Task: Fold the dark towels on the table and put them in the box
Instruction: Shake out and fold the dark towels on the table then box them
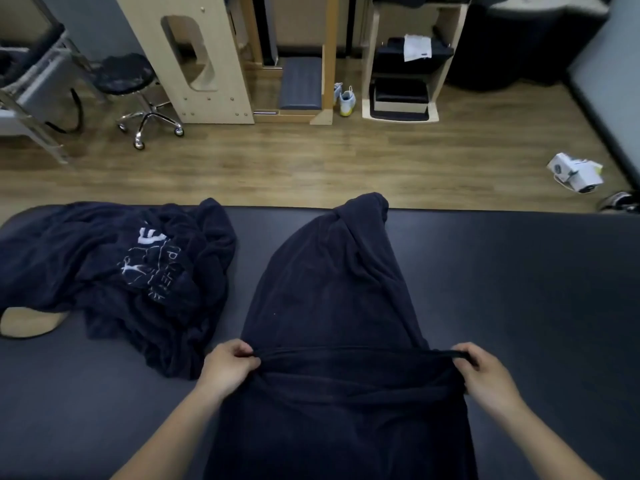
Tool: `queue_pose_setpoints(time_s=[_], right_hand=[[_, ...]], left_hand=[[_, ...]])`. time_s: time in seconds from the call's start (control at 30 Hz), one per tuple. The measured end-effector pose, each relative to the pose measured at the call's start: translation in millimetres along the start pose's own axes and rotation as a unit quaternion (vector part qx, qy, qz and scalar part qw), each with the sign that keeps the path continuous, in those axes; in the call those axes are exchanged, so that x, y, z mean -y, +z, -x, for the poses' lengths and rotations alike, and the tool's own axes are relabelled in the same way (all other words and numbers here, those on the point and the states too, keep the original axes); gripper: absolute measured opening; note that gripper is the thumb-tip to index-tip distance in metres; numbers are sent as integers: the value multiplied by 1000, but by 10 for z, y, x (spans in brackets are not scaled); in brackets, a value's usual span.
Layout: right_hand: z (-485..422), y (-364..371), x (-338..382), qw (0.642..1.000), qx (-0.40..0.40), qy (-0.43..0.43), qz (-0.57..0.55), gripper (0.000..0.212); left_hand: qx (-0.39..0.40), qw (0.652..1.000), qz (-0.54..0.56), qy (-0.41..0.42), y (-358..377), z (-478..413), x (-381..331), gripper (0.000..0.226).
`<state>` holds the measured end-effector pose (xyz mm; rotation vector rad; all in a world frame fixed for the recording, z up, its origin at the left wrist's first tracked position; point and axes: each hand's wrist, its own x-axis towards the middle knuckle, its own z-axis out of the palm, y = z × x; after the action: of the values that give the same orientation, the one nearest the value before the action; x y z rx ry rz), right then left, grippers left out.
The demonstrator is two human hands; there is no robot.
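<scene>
Dark towel (332, 289) lies lengthwise mid-tabletop (519, 289); left hand (228, 367) and right hand (485, 372) each pinch its near fold with curled fingers. Crumpled towels (138, 271) lie at far left.

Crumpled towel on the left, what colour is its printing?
White, on the navy crumpled towel; head view.

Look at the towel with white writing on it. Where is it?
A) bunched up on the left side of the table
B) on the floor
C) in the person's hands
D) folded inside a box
A: the printed towel lies crumpled on the table, left of the plain towel that the left hand and right hand grip.
</scene>
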<state>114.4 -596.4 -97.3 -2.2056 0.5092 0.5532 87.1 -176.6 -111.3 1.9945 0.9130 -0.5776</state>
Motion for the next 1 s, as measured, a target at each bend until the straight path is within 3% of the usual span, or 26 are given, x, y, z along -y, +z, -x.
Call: queue_pose_setpoints(time_s=[0.13, 0.17, 0.23, 0.3, 0.33, 0.47, 0.53, 0.6, 0.67, 0.77, 0.83, 0.9, 1.0], right_hand=[[0, 17, -99, 998, -44, -7, 41, 29], [15, 36, -136, 997, -54, -7, 46, 29], [56, 70, -176, 995, -70, -24, 65, 28], [105, 92, -152, 993, -76, -67, 65, 29], [157, 100, -113, 992, -64, -91, 53, 31], [386, 128, -54, 982, -36, -183, 35, 61], [536, 155, -79, 969, -37, -242, 38, 60], [679, 165, -104, 956, -35, -289, 43, 49], [799, 151, -120, 954, -40, -295, 23, 48], [941, 142, -157, 973, -61, -215, -51, 56], [982, 141, -188, 980, -60, -151, -111, 45], [1025, 136, -191, 983, -60, -141, -103, 34], [1079, 121, -152, 987, -23, -146, -64, 35]], left_hand=[[58, 972, -224, 40, 0, -57, -111, 14], [49, 945, -320, 55, 24, -28, -151, 14], [2, 846, -526, 90, 133, 65, -218, 24], [-21, 781, -609, 139, 310, 198, -333, 36], [-14, 776, -606, 177, 431, 255, -386, 43], [89, 818, -445, 354, 1000, 582, -687, 78], [148, 803, -387, 427, 1283, 795, -882, 89], [185, 774, -368, 481, 1522, 974, -1020, 78], [187, 757, -358, 515, 1641, 1074, -1069, 49], [196, 788, -287, 509, 1621, 1127, -1035, 22], [212, 811, -245, 487, 1584, 1138, -1006, 13], [231, 837, -196, 457, 1568, 1176, -1006, 8], [284, 860, -165, 390, 1585, 1239, -1019, 16]])
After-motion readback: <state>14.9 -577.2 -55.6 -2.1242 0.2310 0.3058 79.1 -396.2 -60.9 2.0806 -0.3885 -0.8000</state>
